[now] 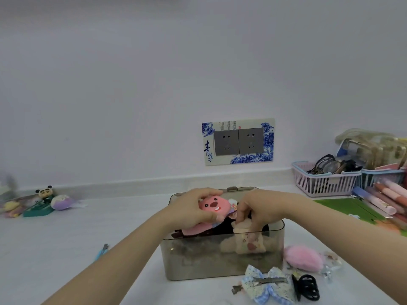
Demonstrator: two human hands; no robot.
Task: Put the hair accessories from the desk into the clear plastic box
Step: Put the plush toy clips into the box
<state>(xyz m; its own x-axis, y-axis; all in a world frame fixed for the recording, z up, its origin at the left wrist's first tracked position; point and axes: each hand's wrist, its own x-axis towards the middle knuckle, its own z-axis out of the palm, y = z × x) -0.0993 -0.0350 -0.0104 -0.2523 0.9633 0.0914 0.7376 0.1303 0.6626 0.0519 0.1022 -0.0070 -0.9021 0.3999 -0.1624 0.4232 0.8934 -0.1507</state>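
My hands (193,208) (262,208) and plush clips (211,206) crowd the clear box (220,260) mouth; bare desk (66,238) lies left, clips (271,287) clutter near right.

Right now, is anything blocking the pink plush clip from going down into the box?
Partly. The box is open, but a beige plush piece held by the right hand and dark accessories fill the space under the pink plush clip.

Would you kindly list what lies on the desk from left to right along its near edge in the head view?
Small blue-handled tool → smoky clear plastic box → blue floral fabric bow clip → black plastic claw clip → clear bow-shaped clip.
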